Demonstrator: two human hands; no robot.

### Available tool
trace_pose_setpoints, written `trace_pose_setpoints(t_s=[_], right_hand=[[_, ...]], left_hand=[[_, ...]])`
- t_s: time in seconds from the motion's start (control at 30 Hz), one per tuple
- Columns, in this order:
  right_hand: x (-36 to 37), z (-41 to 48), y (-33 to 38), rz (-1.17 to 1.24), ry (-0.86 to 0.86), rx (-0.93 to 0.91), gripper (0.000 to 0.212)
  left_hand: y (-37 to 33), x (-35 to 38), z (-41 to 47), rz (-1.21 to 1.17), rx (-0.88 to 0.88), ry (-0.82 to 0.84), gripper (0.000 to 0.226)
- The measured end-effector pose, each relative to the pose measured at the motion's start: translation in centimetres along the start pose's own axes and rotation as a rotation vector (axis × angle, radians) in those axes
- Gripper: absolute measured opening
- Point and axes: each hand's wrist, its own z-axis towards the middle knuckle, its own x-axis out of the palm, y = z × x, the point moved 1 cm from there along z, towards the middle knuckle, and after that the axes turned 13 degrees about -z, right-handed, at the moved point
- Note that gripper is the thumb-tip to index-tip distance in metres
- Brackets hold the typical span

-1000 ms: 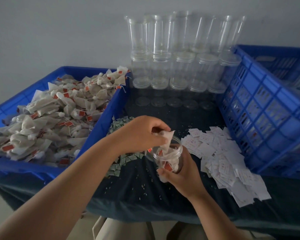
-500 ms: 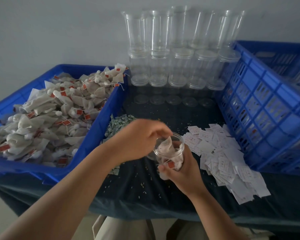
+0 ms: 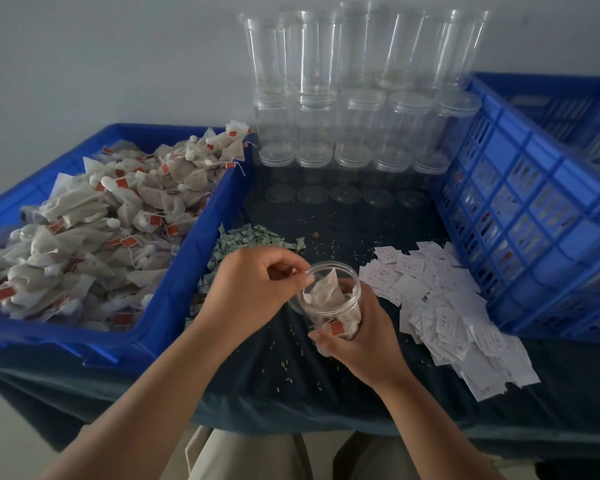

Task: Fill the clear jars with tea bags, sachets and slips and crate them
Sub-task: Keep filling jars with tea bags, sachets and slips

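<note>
Fingers (image 3: 300, 278) of my left hand (image 3: 253, 289) pinch the tea bag (image 3: 323, 293), seemingly by its string. My right hand (image 3: 361, 341) wraps the clear jar (image 3: 347, 308) just above the tabletop (image 3: 326, 230). I'd press the bag flat — saving room for sachets (image 3: 248, 237) and slips (image 3: 430, 292).

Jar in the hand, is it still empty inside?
No, the jar that the right hand grips already has tea bags in it.
</note>
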Motion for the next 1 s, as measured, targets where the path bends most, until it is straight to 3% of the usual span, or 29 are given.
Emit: trace_pose_setpoints(t_s=[0.1, 0.2, 0.3, 0.4, 0.47, 0.53, 0.63, 0.7, 0.83, 1.0], right_hand=[[0.1, 0.0, 0.3, -0.023, 0.011, -0.030, 0.067], [0.0, 0.0, 0.6, 0.023, 0.019, -0.014, 0.068], [0.0, -0.1, 0.5, 0.020, 0.030, -0.008, 0.070], [0.1, 0.0, 0.3, -0.018, 0.019, -0.017, 0.071], [0.0, 0.0, 0.0, -0.011, 0.001, -0.009, 0.073], [-0.1, 0.0, -0.1, 0.005, -0.012, 0.019, 0.075], [-0.2, -0.1, 0.0, 0.048, -0.041, 0.051, 0.081], [-0.3, 0.0, 0.1, 0.093, -0.048, 0.075, 0.080], [-0.2, 0.0, -0.2, 0.089, -0.057, 0.085, 0.071], [-0.1, 0.2, -0.3, 0.087, -0.048, 0.074, 0.080]], left_hand=[[-1.0, 0.5, -0.1, 0.227, 0.081, 0.291, 0.023], [-1.5, 0.3, -0.1, 0.424, 0.054, 0.576, 0.036], [-2.0, -0.5, 0.2, 0.450, 0.095, 0.686, 0.039], [-2.3, -1.7, 1.1, 0.222, 0.132, 0.508, 0.029], [-1.2, -2.4, 2.0, 0.060, 0.163, 0.236, 0.019], [1.3, -2.7, 3.2, 0.100, 0.087, 0.027, 0.012], [6.2, -2.2, 3.8, 0.448, -0.198, 0.144, 0.016], [9.3, -1.1, 3.4, 0.586, -0.248, 0.194, 0.015], [11.8, -0.2, 2.4, 0.521, -0.105, 0.009, 0.008], [9.7, -0.6, 3.0, 0.305, -0.018, -0.180, 0.014]])
